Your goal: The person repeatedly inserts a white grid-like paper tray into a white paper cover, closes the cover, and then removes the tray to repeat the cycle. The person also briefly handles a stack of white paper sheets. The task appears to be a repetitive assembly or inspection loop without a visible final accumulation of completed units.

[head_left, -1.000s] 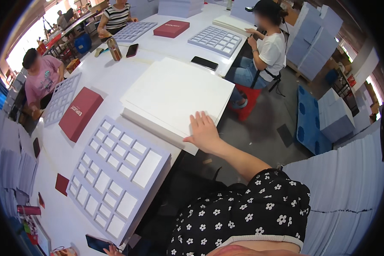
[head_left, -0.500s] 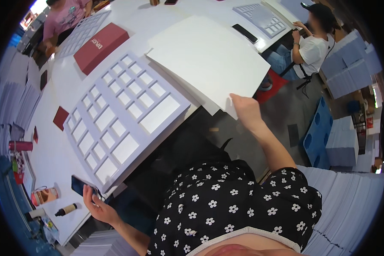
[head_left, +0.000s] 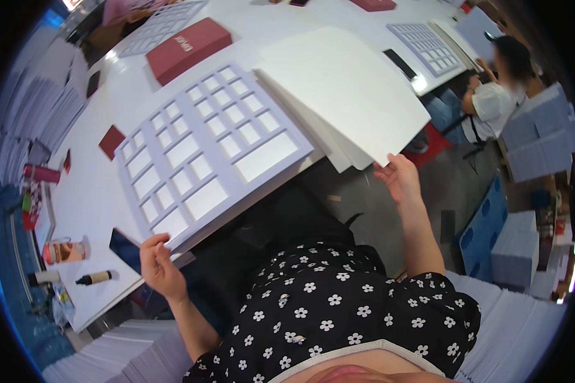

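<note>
One white sheet [head_left: 345, 86] pinched at corner by right grip [head_left: 400, 180], spread beyond it. Left grip [head_left: 163, 268] half-curled beside nearest of three lilac trays [head_left: 207, 145]; grasp cannot be told. One phone [head_left: 123, 249] just left.

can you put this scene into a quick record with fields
left hand: by the near corner of the lavender compartment tray, contact unclear
right hand: at the near corner of the top white sheet, seemingly pinching it
left of left hand: dark phone
beyond tray: dark red box
nearby: person in white top
</note>
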Demonstrator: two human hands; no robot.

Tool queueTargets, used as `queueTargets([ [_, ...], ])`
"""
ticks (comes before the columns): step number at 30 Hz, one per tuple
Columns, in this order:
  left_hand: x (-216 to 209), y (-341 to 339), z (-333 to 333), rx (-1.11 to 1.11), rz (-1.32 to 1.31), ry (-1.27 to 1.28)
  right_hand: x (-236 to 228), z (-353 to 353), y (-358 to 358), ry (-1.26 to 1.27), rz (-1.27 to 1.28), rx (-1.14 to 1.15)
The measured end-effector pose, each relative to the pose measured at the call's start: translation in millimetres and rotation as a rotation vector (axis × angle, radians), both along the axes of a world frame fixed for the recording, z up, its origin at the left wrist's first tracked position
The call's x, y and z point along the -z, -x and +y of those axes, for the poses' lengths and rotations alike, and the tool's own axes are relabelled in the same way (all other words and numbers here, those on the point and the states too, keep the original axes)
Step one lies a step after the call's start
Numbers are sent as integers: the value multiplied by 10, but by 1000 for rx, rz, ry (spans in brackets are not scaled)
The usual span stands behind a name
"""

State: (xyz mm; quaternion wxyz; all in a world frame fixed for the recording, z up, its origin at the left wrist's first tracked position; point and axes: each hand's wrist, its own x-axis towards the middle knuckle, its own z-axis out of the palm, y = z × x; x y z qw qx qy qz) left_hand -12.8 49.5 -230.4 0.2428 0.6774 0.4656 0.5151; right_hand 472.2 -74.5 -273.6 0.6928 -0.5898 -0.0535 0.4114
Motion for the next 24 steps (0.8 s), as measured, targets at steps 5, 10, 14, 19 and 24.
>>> queueTargets([
  [5,-56,-114,46,95,-257,190,-144,350,121,-242,21,-54],
  [10,-75,90,262,262,-710,404,-464,696,433,-362,37,-488],
  [14,47,864,433,482,-1183,464,-692,945,741,-168,-126,-730],
  [19,-336,920,190,434,-909,538,-524,1274,686,-134,-738,-761],
  [24,-180,616,117,76,-522,460,-571,1529,678,-130,-841,-689],
])
